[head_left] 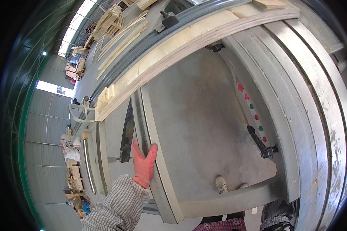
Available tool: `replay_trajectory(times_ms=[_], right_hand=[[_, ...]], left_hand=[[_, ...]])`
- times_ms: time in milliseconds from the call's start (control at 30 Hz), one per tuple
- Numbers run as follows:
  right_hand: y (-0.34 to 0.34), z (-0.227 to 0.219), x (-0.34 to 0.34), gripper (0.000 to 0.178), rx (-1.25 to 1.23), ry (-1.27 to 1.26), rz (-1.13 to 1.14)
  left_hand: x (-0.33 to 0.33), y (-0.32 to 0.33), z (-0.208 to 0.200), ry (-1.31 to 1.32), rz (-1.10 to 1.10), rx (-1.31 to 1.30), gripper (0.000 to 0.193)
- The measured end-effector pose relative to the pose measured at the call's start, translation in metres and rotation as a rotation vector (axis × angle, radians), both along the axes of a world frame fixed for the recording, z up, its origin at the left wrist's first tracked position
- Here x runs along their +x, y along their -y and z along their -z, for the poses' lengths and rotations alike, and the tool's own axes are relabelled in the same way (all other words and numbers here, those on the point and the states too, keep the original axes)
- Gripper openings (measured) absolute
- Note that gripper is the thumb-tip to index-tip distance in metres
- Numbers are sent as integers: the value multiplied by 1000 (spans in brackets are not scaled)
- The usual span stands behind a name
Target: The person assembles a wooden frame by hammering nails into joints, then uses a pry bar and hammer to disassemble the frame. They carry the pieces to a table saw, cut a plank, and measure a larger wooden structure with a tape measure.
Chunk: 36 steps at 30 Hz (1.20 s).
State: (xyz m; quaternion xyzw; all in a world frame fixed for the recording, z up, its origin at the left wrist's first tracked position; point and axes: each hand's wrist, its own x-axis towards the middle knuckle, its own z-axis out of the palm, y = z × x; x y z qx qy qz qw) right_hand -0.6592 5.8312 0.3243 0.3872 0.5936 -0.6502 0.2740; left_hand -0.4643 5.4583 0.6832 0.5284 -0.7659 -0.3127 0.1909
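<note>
Gloved left hand on a stiff metal rail, long wooden beam beyond

At the lower edge, a striped sleeve (117, 206) leads to the left hand (144, 167), in a pink glove, at lower centre. Its thumb and a finger spread in a V over the grey rail (164, 183); how firmly the palm presses, or whether the hidden fingers curl under, I cannot tell. The right hand does not show; dark patterned cloth (275, 215) at lower right may be a sleeve.

The rail slants from the lower centre up toward the middle left. It looks like straight-edged metal, so I judge it rigid, heavy with its frame and rather slick under a glove. A grip across both long edges, as the V suggests, seems surer than pressing on its face. It meets a smooth grey crossbar (231, 198) at the bottom.

Farther off, a pale wooden beam (189, 42) runs from middle left to upper right, across the rail's far end. Its layered edge suggests a stiff, fairly weighty piece, best held at two spread points; raw edges may splinter. Behind it stand a blue-grey fence (131, 57) and a black clamp block (168, 19), then timber strips (121, 44) at upper left.
</note>
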Motion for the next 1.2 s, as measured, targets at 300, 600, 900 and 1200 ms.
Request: replay_trajectory(times_ms=[300,600,900,1200], right_hand=[[-6,4,3,36,-27,36,-12],[-44,-82,89,36,236,102,-656],[-11,-337,141,25,276,-1005,-1480],[166,-451,-20,27,303,-1586,-1210]], left_hand=[[-4,-3,-1,11,-56,3,73],[-4,-4,-3,106,-125,42,85],[4,5,9,60,-97,112,94],[-40,98,11,-73,-234,172,98]])
